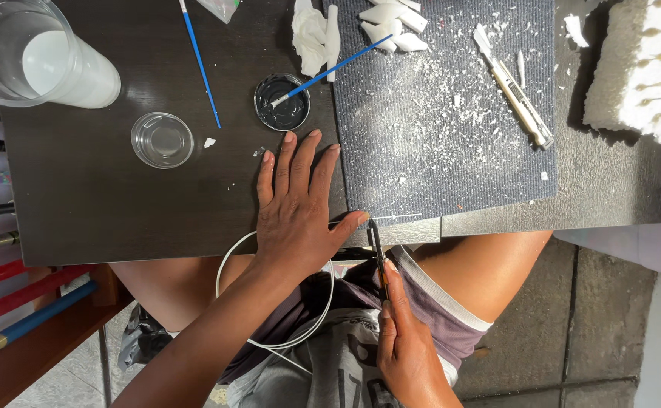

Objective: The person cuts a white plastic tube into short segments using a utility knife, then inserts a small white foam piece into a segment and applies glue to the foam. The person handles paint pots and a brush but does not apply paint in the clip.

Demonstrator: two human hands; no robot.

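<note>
The dark wood-grain surface (119, 196) fills the upper left and middle of the frame, with the grey ribbed mat (451, 121) laid over its upper right part and dusted with white crumbs. At the far right edge sits a white foam block (640, 68). In the upper left corner stands a clear plastic jug (13, 49), and just below and right of it a small clear glass bowl (162, 139).

The left hand (296, 211) lies open and flat, fingers spread, at the middle of the frame, pressing on the surface edge where the mat ends. Under its heel runs a thin white wire loop (228, 261), which curves down over the lap at lower centre. The right hand (406, 340), at lower centre right, is closed around a slim dark-tipped tool (376, 249), apparently a fine brush or blade, whose tip meets the surface edge right beside the left thumb.

To do this well, I judge the flat hand should keep the loop pinned without sliding, the thumb held clear of the tip, and the tool guided in short, light strokes.

Smaller things lie above: a round black dish of dark paint (281, 104) with a blue-handled brush (338, 64) resting in it, a second blue brush (200, 64), a snap-blade utility knife (515, 87), and cut white foam pieces (391, 23).
</note>
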